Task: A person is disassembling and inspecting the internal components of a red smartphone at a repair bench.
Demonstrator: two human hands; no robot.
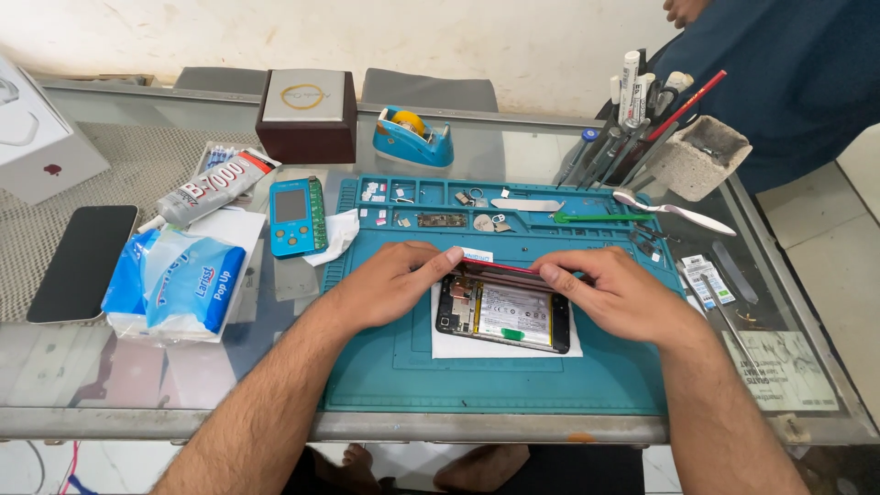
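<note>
An opened phone (502, 314) lies on a white sheet in the middle of a teal work mat (477, 380), its battery and board showing. A thin back cover with a red edge (500, 269) stands tilted up along the phone's far side. My left hand (396, 284) grips the cover's left end with thumb and fingers. At the cover's right end, my right hand (612, 293) pinches it. Both forearms reach in from the near edge of the glass table.
Left of the mat lie a blue tissue pack (179, 284), a glue tube (213, 188), a small teal tester (295, 216) and a dark phone (82, 261). Behind stand a brown box (306, 115), a tape dispenser (412, 137) and a tool holder (697, 156). A person in blue (788, 73) sits far right.
</note>
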